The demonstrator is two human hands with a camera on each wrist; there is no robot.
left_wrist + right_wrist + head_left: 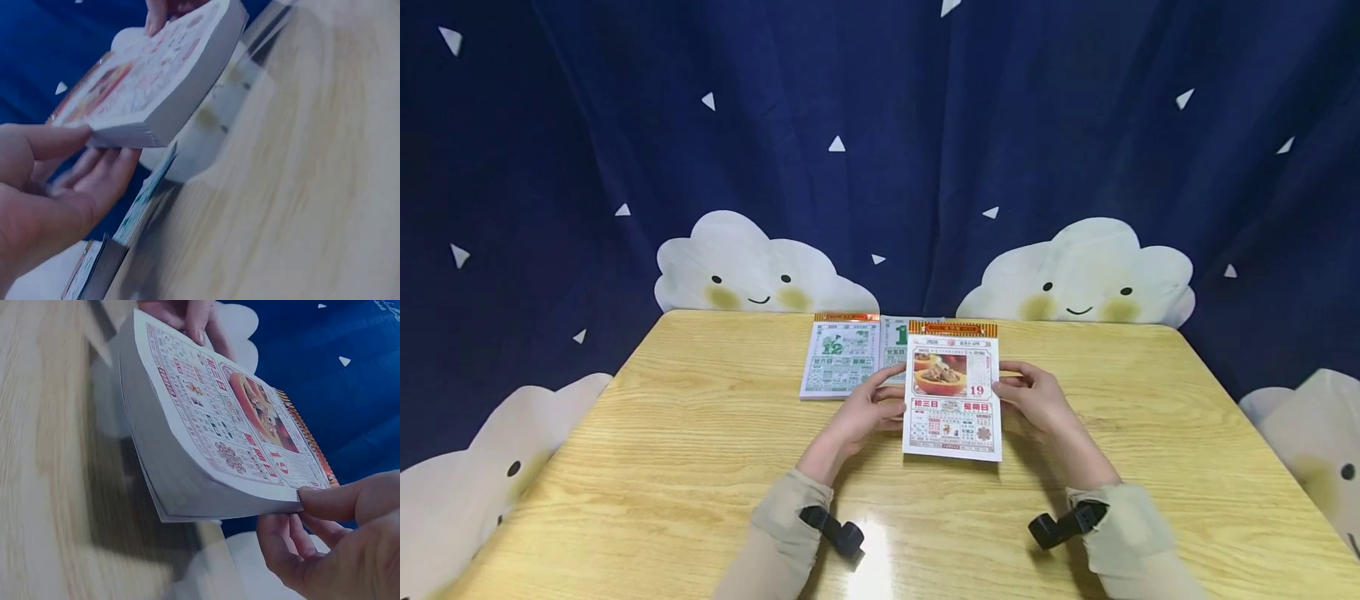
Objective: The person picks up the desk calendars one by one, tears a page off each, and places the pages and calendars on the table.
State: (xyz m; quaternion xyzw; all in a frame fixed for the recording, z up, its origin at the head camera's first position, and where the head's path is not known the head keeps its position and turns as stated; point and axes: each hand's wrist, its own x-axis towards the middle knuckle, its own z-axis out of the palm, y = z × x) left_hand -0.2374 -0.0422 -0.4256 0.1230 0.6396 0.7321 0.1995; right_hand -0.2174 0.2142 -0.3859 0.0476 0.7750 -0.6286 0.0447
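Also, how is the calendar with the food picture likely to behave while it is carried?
The calendar is probably rather heavy for its size, since its pages form a thick block. It may flex slightly, as its lower edge looks curved in the right wrist view. Flat and rectangular, it seems unlikely to roll.

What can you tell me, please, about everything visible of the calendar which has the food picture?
The calendar is a thick pad of white, paper-like pages. A red and gold strip crosses its top; below are a picture of food in an orange bowl-like shape, a red 19 and small, mostly red print. It is tilted, front up, raised above the wooden table. The left hand and right hand grip its opposite side edges.
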